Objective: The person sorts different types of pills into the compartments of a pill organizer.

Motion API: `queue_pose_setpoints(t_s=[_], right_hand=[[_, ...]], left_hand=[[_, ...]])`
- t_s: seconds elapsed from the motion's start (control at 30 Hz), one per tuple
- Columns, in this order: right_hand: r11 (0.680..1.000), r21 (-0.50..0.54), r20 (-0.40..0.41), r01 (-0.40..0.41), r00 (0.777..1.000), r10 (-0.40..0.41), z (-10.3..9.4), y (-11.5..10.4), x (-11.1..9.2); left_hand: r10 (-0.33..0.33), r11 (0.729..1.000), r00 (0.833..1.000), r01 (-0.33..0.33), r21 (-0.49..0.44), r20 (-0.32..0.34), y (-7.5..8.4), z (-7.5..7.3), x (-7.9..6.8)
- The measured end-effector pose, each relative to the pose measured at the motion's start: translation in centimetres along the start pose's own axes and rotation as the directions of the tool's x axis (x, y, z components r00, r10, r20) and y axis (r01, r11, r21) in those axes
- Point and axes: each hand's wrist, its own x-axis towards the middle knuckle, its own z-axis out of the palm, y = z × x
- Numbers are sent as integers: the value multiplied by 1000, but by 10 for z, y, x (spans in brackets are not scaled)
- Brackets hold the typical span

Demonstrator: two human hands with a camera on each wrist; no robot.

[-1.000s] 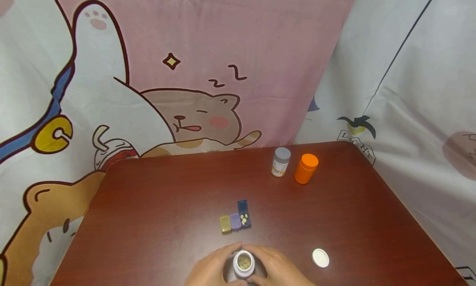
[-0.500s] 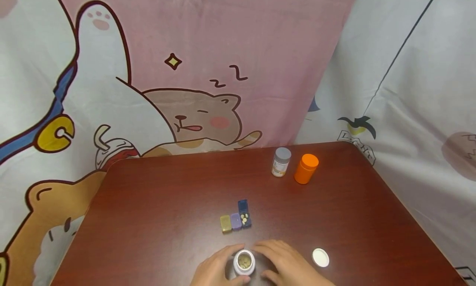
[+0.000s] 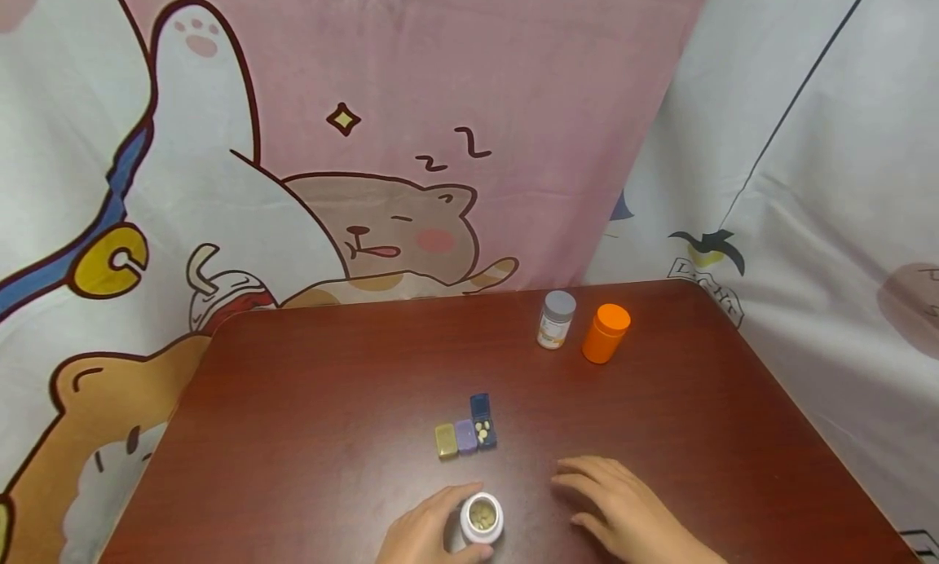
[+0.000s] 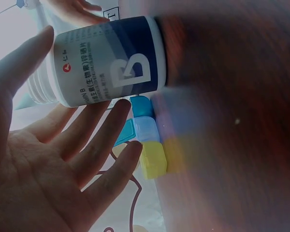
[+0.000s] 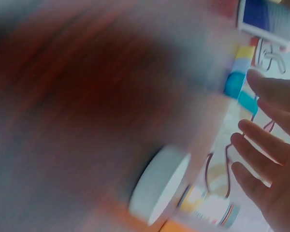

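An uncapped white pill bottle (image 3: 482, 531) with pale tablets inside stands upright at the table's near edge. My left hand (image 3: 425, 527) holds it from the left, thumb at the near side and index finger at the far side. Its dark blue and white label (image 4: 111, 63) shows in the left wrist view, where the other fingers are spread below it. My right hand (image 3: 623, 507) hovers to the right, fingers loosely extended and holding nothing. Near it in the right wrist view lies a white cap (image 5: 159, 186), which the hand hides in the head view.
Beyond the bottle sits a small pill box with a yellow compartment (image 3: 446, 441), a purple compartment (image 3: 465, 437) and a dark blue one (image 3: 485, 434), its lid up and several tablets inside. Further back stand a grey-capped bottle (image 3: 555, 323) and an orange bottle (image 3: 605, 336).
My right hand has let go of the bottle and moved right, over where the white cap lay. The left hand stays at the bottle, which has not moved.
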Motion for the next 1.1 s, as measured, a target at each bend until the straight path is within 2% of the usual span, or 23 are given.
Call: queue_pose_setpoints(t_s=[0.03,0.13,0.3,0.47,0.53,0.63,0.73,0.93,1.1], right_hand=[[1000,-2,16,-24,1000,24,-2,3,-3],[999,-48,-28,-22,999,21,-5,14,-12],[990,-137,-115,34,992,-50,-4,29,-28],[995,-103,-19,-15,1000,13,-7,37,-40],[996,-72,35,-54,998,57,-9,39,-43],[996,-43,77,-75,994,78,-10,41,-46],[997,-45,78,-56,995,59,-9,41,-45],[996,-85,1,12,1000,-12,-5,44,-45],[997,-81,0,1,1000,-1,-4,45,-44]], left_hand=[[-4,1000,1000,4,-2,7,0,-1,0],[-21,1000,999,21,-5,25,2,-1,1],[-41,999,999,41,1,20,3,-1,1],[-45,999,999,45,1,16,3,1,1],[-46,999,999,46,-3,21,3,1,1],[-41,999,999,41,-1,23,2,2,1],[-31,999,999,31,4,21,1,3,1],[-24,1000,999,24,-2,30,-1,4,1],[-17,1000,1000,17,-1,15,-1,4,1]])
